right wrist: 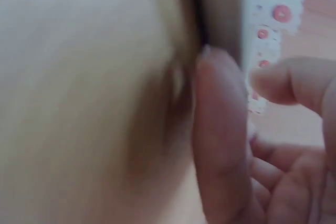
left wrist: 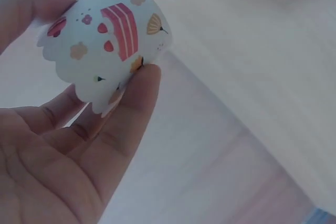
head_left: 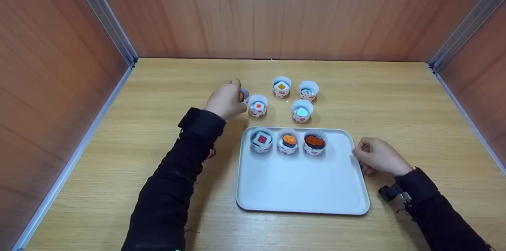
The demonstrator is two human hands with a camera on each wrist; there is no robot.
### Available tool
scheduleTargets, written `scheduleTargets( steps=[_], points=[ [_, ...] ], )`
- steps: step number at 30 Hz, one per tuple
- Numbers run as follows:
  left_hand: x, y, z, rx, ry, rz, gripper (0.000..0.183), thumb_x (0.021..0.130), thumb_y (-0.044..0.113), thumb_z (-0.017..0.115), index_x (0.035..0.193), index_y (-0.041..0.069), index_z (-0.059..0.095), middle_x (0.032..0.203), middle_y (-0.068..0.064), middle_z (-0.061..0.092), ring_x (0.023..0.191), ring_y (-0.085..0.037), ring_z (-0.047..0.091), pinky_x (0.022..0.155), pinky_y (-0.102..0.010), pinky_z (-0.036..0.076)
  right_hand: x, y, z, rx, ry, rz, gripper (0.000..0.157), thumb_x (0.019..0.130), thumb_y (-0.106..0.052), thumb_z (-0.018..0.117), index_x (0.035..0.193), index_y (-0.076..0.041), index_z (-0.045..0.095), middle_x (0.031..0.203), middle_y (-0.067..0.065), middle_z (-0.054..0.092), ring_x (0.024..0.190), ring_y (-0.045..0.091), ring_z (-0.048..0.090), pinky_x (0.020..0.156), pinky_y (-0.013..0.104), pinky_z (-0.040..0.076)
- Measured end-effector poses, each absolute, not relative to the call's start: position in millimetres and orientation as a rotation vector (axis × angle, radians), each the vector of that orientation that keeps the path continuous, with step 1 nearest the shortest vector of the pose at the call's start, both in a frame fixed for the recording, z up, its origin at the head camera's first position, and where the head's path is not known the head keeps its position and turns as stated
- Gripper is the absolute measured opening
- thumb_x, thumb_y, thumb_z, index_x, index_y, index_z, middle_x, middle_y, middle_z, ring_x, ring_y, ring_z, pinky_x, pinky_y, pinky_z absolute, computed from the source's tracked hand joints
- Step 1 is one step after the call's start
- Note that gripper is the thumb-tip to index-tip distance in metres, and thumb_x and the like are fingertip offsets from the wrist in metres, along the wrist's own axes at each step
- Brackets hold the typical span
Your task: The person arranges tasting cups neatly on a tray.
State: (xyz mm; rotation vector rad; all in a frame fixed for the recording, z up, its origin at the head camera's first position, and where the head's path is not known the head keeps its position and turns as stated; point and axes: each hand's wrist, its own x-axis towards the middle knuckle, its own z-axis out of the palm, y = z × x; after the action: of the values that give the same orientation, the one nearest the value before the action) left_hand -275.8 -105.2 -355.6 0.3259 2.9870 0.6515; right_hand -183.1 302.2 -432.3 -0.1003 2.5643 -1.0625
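My left hand (head_left: 227, 100) is above the table behind the tray's left corner. It pinches a patterned paper baking cup (left wrist: 113, 35) between thumb and fingers. Something orange shows inside that cup in the head view; the rest is hidden by the hand. My right hand (head_left: 381, 157) grips the right rim of a white tray (head_left: 302, 191), thumb on the inner side. Along the tray's far edge stand three cups: one with a white piece with a dark red square (head_left: 262, 139), one with an orange-topped piece (head_left: 289, 140), and one with red roe (head_left: 315, 141).
Behind the tray several more cups stand on the wooden table (head_left: 178, 81): one with an orange-red centre (head_left: 258, 106), one with a brownish-yellow centre (head_left: 281, 86), one pale green (head_left: 302, 112) and one whitish (head_left: 308, 91). Wooden panels (head_left: 272, 14) enclose the back and sides.
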Motion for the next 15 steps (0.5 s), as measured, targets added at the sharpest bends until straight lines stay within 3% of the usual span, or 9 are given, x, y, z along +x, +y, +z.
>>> scheduleTargets(
  steps=[7, 10, 15],
  points=[
    [-254.7, -74.9, -340.1, 0.505, 2.943, 0.711, 0.054, 0.079, 0.015, 0.072, 0.127, 0.003, 0.05, 0.112, -0.012, 0.055, 0.089, -0.023, 0.055, 0.078, -0.033, 0.051, -189.1, 284.9, -411.0, -0.179, 2.833, -1.157, 0.047, 0.096, -0.038, 0.06, 0.122, 0.0, 0.054, 0.112, 0.017, 0.061, 0.097, 0.029, 0.062, 0.076, 0.03, 0.051],
    [-244.2, -61.4, -336.3, 0.599, 2.896, 0.748, 0.051, 0.08, 0.013, 0.07, 0.125, 0.003, 0.051, 0.11, -0.012, 0.055, 0.088, -0.022, 0.055, 0.074, -0.031, 0.05, -191.8, 270.7, -405.9, -0.26, 2.826, -1.241, 0.056, 0.095, -0.038, 0.062, 0.135, -0.002, 0.048, 0.128, 0.02, 0.056, 0.115, 0.034, 0.056, 0.088, 0.039, 0.048],
    [-228.4, -41.0, -331.2, 0.658, 2.817, 0.773, 0.056, 0.081, 0.016, 0.072, 0.131, 0.004, 0.05, 0.115, -0.01, 0.056, 0.091, -0.019, 0.056, 0.076, -0.026, 0.053, -193.1, 245.4, -402.4, -0.382, 2.739, -1.372, 0.071, 0.09, -0.029, 0.07, 0.146, -0.004, 0.036, 0.143, 0.02, 0.044, 0.129, 0.036, 0.045, 0.1, 0.054, 0.044]
  ],
)
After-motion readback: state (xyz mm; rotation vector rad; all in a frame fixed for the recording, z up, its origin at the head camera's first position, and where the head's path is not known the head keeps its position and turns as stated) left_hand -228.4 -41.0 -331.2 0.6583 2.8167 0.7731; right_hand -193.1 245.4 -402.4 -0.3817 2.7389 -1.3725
